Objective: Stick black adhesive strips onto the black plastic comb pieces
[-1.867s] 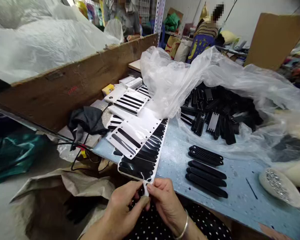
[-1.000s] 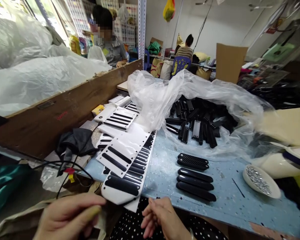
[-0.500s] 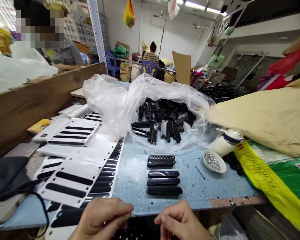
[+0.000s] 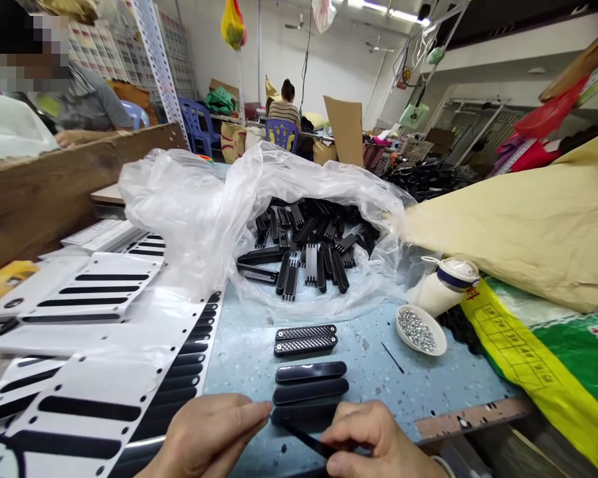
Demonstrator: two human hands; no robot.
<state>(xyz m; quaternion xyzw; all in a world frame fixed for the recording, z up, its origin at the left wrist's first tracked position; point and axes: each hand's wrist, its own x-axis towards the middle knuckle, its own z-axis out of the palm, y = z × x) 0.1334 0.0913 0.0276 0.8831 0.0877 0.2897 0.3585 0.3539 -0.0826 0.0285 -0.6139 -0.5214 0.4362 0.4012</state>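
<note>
Left hand [image 4: 206, 435] sits low in my view, over the near edge of the tabletop [image 4: 369, 332], fingers drawn together narrow; whether they pinch anything, I cannot tell. Black-barred white sheets [image 4: 114, 358] lie overlapped to its left. Beyond, a cloudy plastic bag [image 4: 194, 212] lies open around dark parts [image 4: 311, 262]. Nearer: two textured black pieces [image 4: 306, 340] side by side, then three smooth black pieces [image 4: 310, 392], the nearest partly hidden. In front of that one slants a narrow black strip [image 4: 306, 439], its right end gripped between thumb and fingers of the right hand [image 4: 371, 438]. Farther right: thin dark stick [image 4: 393, 357], white bowl [image 4: 439, 344] of silvery bits [image 4: 417, 330], tilted white jar [image 4: 436, 289] just beside it.
</note>
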